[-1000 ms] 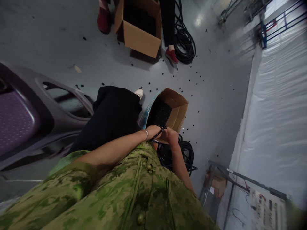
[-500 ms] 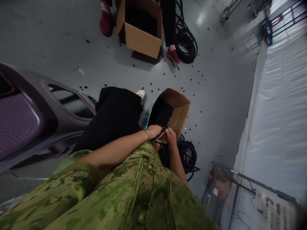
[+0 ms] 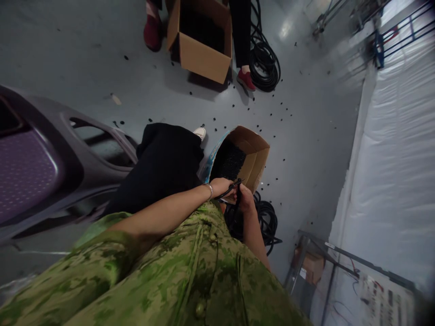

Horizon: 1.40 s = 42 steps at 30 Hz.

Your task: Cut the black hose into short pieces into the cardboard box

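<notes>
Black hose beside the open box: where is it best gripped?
Probably grip the black hose on the straight stretch just below its free end, where the right hand closes round it. Come from the side away from the left hand and its black tool; the coil below is looped.

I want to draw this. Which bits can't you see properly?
Head view only.
Cable: ends hidden inside the left hand and right hand.
Black bits in the box: too small to tell what.
Other person: cut off at the legs by the top edge.
Rack, top right: blurred.
</notes>
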Each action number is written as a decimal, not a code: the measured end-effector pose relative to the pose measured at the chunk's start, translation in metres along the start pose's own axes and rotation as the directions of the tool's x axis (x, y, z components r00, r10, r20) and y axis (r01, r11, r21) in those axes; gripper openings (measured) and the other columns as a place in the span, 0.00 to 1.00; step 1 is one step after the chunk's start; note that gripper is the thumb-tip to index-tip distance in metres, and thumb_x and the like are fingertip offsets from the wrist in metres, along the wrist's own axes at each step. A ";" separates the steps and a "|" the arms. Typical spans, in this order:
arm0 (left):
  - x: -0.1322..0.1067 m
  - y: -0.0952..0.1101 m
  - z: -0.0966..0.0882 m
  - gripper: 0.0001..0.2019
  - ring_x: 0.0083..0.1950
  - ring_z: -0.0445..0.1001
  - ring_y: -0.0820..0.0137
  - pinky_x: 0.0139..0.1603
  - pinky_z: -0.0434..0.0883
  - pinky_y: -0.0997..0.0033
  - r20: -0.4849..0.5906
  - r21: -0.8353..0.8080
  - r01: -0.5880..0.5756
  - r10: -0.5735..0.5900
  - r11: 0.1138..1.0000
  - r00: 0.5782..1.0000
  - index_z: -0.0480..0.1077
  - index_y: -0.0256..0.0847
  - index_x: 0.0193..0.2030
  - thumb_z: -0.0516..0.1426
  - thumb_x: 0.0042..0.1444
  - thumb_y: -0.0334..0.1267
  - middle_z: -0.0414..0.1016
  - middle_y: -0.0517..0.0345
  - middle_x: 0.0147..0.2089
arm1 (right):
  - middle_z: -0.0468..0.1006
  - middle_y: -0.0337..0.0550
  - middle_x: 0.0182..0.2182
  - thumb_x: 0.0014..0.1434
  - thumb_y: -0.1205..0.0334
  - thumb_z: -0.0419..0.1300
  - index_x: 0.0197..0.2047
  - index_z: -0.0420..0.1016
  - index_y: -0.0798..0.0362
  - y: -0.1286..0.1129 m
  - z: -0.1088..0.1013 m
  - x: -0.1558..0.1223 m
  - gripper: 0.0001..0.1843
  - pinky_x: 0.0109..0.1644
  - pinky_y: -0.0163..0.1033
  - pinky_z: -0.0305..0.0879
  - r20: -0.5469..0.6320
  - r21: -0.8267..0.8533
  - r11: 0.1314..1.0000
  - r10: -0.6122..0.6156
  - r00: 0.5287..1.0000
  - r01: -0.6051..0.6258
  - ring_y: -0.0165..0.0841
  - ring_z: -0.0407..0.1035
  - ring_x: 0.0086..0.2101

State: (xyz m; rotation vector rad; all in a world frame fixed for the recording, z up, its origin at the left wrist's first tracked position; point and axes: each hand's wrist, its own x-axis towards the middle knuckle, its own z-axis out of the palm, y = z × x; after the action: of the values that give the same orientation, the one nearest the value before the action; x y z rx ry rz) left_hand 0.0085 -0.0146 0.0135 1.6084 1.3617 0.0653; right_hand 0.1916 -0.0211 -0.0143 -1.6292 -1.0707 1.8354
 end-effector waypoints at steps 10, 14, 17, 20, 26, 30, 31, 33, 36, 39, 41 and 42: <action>-0.009 0.006 -0.007 0.18 0.51 0.78 0.64 0.45 0.68 0.74 0.046 0.016 -0.061 0.060 0.998 0.997 0.74 0.44 0.55 0.52 0.61 0.41 0.81 0.54 0.52 | 0.69 0.35 0.22 0.55 0.37 0.61 0.35 0.71 0.52 -0.004 -0.008 -0.010 0.24 0.22 0.32 0.57 0.068 0.076 0.997 -0.029 0.997 0.024 0.26 0.59 0.19; -0.007 0.005 -0.006 0.18 0.50 0.78 0.64 0.45 0.68 0.74 0.044 0.017 -0.059 0.059 0.998 0.997 0.74 0.44 0.55 0.53 0.60 0.40 0.81 0.54 0.51 | 0.69 0.35 0.22 0.58 0.39 0.58 0.33 0.72 0.52 -0.009 -0.009 -0.010 0.22 0.24 0.32 0.57 0.052 -0.117 0.989 -0.082 0.995 0.088 0.27 0.59 0.20; -0.005 0.003 -0.004 0.16 0.48 0.79 0.62 0.44 0.68 0.73 0.040 0.018 -0.057 0.056 0.998 0.998 0.75 0.42 0.52 0.55 0.59 0.40 0.81 0.52 0.49 | 0.68 0.35 0.22 0.61 0.41 0.55 0.31 0.72 0.52 -0.014 -0.010 -0.009 0.22 0.26 0.33 0.58 0.043 -0.338 0.927 -0.157 0.987 0.162 0.28 0.59 0.22; -0.005 0.001 -0.002 0.16 0.48 0.79 0.62 0.44 0.68 0.73 0.018 0.036 -0.077 0.077 0.996 0.997 0.75 0.40 0.51 0.54 0.59 0.40 0.81 0.50 0.48 | 0.71 0.37 0.22 0.63 0.43 0.51 0.29 0.73 0.51 -0.017 -0.010 -0.006 0.23 0.32 0.34 0.62 0.037 -0.595 0.766 -0.277 0.960 0.244 0.31 0.64 0.25; -0.002 -0.003 0.001 0.16 0.48 0.79 0.63 0.44 0.68 0.73 0.015 0.032 -0.103 0.102 0.994 0.995 0.75 0.41 0.50 0.53 0.59 0.40 0.81 0.52 0.48 | 0.83 0.46 0.39 0.65 0.51 0.51 0.44 0.80 0.50 -0.009 -0.012 0.000 0.19 0.45 0.35 0.66 -0.004 -0.905 0.371 -0.500 0.866 0.209 0.37 0.75 0.41; 0.001 -0.004 0.003 0.15 0.47 0.79 0.64 0.43 0.68 0.73 0.020 0.028 -0.064 0.064 0.998 0.998 0.75 0.42 0.49 0.54 0.57 0.40 0.82 0.53 0.46 | 0.83 0.49 0.42 0.67 0.53 0.51 0.45 0.80 0.52 -0.005 -0.008 0.000 0.18 0.46 0.35 0.65 0.013 -0.951 0.253 -0.536 0.844 0.175 0.37 0.75 0.43; 0.001 -0.005 0.003 0.15 0.47 0.79 0.63 0.43 0.69 0.73 0.015 0.030 -0.059 0.059 0.998 0.998 0.76 0.42 0.49 0.54 0.57 0.40 0.82 0.53 0.46 | 0.82 0.49 0.43 0.68 0.54 0.51 0.46 0.80 0.52 -0.004 -0.006 0.000 0.18 0.46 0.35 0.64 0.012 -0.955 0.246 -0.531 0.847 0.168 0.37 0.74 0.44; 0.001 -0.005 0.004 0.15 0.47 0.79 0.63 0.43 0.69 0.73 0.003 0.038 -0.062 0.062 0.997 0.998 0.76 0.42 0.49 0.53 0.58 0.39 0.82 0.52 0.46 | 0.82 0.50 0.44 0.68 0.54 0.51 0.47 0.79 0.52 -0.005 -0.004 -0.001 0.18 0.47 0.35 0.63 0.002 -0.955 0.254 -0.506 0.863 0.151 0.37 0.74 0.44; -0.001 -0.004 0.005 0.15 0.46 0.79 0.61 0.44 0.69 0.71 0.002 0.062 -0.075 0.075 0.995 0.997 0.77 0.39 0.46 0.53 0.59 0.39 0.82 0.48 0.44 | 0.81 0.51 0.44 0.69 0.52 0.51 0.49 0.78 0.52 -0.006 -0.005 -0.001 0.18 0.47 0.35 0.62 -0.019 -0.951 0.284 -0.455 0.890 0.125 0.38 0.73 0.46; -0.005 -0.001 0.002 0.15 0.45 0.79 0.59 0.45 0.70 0.69 0.019 0.080 -0.083 0.082 0.993 0.996 0.78 0.35 0.43 0.52 0.60 0.40 0.82 0.44 0.43 | 0.81 0.51 0.44 0.68 0.51 0.51 0.50 0.78 0.51 -0.006 -0.008 0.000 0.19 0.45 0.34 0.61 -0.036 -0.947 0.302 -0.437 0.899 0.108 0.37 0.72 0.47; -0.007 0.001 -0.001 0.16 0.44 0.78 0.60 0.45 0.70 0.68 0.022 0.075 -0.083 0.082 0.994 0.996 0.79 0.35 0.41 0.52 0.60 0.40 0.82 0.44 0.42 | 0.81 0.50 0.44 0.69 0.51 0.52 0.51 0.78 0.51 -0.005 -0.010 0.001 0.19 0.44 0.33 0.61 -0.038 -0.947 0.304 -0.436 0.899 0.107 0.37 0.71 0.46; -0.008 0.001 -0.002 0.15 0.44 0.78 0.60 0.46 0.70 0.68 0.022 0.054 -0.083 0.082 0.995 0.996 0.79 0.35 0.41 0.52 0.60 0.40 0.82 0.45 0.41 | 0.81 0.50 0.44 0.69 0.51 0.52 0.51 0.78 0.51 -0.004 -0.011 0.001 0.19 0.43 0.33 0.61 -0.039 -0.948 0.301 -0.436 0.899 0.105 0.37 0.71 0.46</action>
State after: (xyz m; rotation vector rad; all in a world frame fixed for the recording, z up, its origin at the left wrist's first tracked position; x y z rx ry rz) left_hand 0.0054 -0.0193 0.0196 1.7067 1.2914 0.0625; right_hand 0.2009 -0.0151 -0.0118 -1.9600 -2.3409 0.5684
